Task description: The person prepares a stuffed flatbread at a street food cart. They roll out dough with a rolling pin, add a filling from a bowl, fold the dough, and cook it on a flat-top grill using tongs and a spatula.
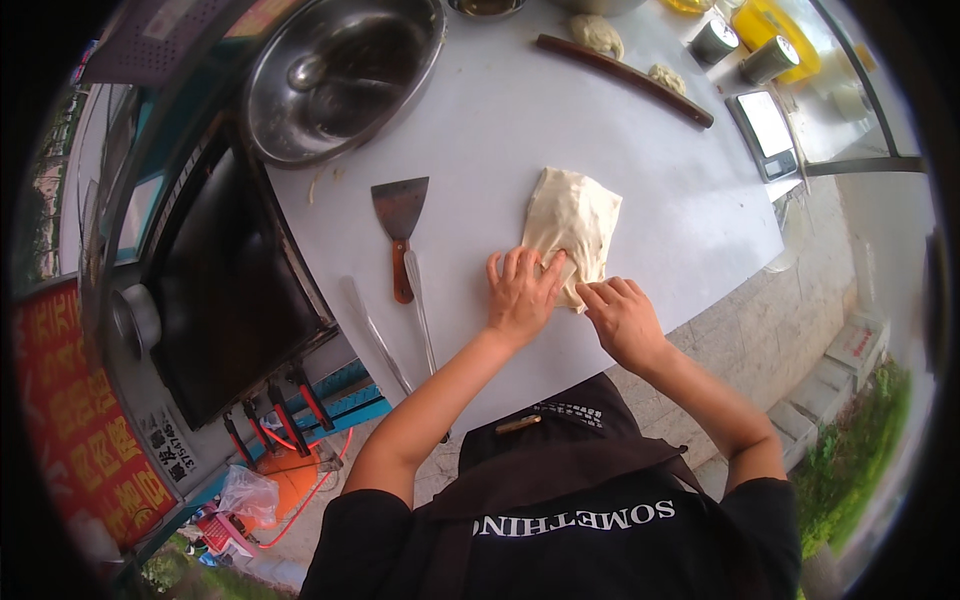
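Observation:
A flattened, folded piece of dough (574,214) lies on the pale worktop (465,165) in front of me. My left hand (523,294) rests over its near left part, fingers spread and the fingertips touching it. With thumb and fingers, my right hand (621,313) pinches the near right edge of the dough. Left of the dough lies a scraper with a wooden handle (401,240), its wide blade pointing away from me. Beside it are a metal utensil with a long handle (420,300) and a second long metal tool (379,341).
A large steel bowl (341,82) stands at the far left. A rolling pin (626,79) lies at the back near dough pieces (596,34). To its right are a digital scale (763,135), jars (771,60) and a yellow container (784,26). A dark griddle (232,292) adjoins the worktop's left side.

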Action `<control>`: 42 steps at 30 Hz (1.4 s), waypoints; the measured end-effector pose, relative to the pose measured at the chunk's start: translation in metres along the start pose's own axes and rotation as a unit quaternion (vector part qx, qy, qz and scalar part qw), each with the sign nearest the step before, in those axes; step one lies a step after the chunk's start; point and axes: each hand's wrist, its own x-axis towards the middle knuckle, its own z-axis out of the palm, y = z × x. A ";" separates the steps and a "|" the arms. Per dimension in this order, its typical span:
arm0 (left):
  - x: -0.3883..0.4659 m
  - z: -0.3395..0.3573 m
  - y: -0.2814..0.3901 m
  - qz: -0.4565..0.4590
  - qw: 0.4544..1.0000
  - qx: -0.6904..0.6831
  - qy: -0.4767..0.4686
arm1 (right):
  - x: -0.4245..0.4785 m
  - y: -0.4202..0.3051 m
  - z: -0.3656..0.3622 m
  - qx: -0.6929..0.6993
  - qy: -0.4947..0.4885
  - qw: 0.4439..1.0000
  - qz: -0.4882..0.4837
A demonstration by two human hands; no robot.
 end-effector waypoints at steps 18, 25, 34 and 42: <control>-0.036 -0.018 0.001 -0.274 0.917 -0.222 0.186 | 0.127 0.026 -0.006 0.113 -0.031 0.903 -0.414; -0.020 0.002 0.021 -0.173 0.984 -0.037 -0.014 | 0.166 0.176 -0.079 -0.169 0.444 0.871 0.127; 0.013 -0.037 -0.003 -0.125 0.989 -0.053 0.060 | 0.139 0.200 -0.089 -0.217 0.344 0.903 0.136; 0.049 -0.058 -0.039 -0.008 0.994 -0.053 0.094 | 0.015 0.052 -0.016 -0.028 0.253 0.964 0.074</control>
